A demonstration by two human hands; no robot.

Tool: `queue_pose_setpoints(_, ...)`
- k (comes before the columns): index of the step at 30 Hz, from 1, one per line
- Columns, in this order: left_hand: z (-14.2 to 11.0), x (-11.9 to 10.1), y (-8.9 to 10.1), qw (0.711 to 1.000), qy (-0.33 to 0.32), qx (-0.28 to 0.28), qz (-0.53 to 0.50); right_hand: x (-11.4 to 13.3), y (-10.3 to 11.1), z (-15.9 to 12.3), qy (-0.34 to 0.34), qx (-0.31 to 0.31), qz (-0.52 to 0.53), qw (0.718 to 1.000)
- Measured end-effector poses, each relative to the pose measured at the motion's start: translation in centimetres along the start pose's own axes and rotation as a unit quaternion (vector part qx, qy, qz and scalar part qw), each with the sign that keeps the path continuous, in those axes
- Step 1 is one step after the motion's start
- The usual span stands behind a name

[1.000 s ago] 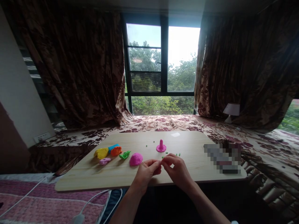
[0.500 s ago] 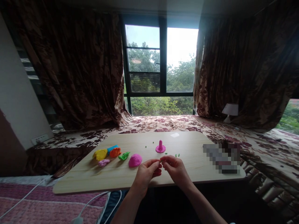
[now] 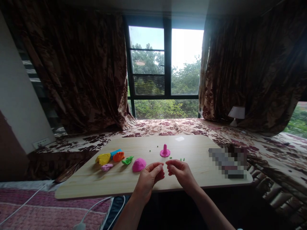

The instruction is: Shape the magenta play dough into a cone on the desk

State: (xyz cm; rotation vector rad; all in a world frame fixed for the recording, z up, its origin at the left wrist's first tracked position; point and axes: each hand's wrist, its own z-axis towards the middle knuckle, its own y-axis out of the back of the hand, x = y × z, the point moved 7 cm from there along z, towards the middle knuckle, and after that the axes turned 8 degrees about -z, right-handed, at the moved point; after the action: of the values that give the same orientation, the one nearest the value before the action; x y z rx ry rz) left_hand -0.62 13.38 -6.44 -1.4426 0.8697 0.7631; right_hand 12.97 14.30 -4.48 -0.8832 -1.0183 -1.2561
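Note:
My left hand (image 3: 149, 178) is pinched closed over the near edge of the table, and anything between its fingertips is too small to make out. Close beside it, my right hand (image 3: 179, 171) is also in a pinch, its contents hidden. A narrow gap separates the fingertips. Just beyond them stands a pink clay piece (image 3: 165, 151), an upright stem on a flat round base. Small green clay bits (image 3: 170, 157) lie around it. To the left of my left hand sits a pink clay dome (image 3: 139, 164), with a green clay lump (image 3: 127, 160) next to it.
Yellow clay (image 3: 103, 158), orange clay (image 3: 118, 156), blue clay (image 3: 116, 152) and pale pink clay (image 3: 106, 167) cluster on the left of the wooden table (image 3: 81, 185). A blurred-out object (image 3: 227, 163) occupies the right end. A small lamp (image 3: 236, 113) stands on the window ledge.
My fingertips, which met half a second ago, are now slightly apart. The clay pieces on the table have stayed where they were.

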Motion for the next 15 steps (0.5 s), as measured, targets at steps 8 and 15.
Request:
queue_pose_setpoints(8, 0.01, -0.24, -0.16, 1.0, -0.002, 0.016, -0.027, -0.1, -0.17, -0.14, -0.008, 0.015, 0.025, 1.0)
queue_pose_setpoints(15, 0.26, -0.22, 0.46, 0.999, -0.002, -0.017, -0.046, -0.08, -0.08, -0.08, 0.001, 0.013, 0.023, 1.0)
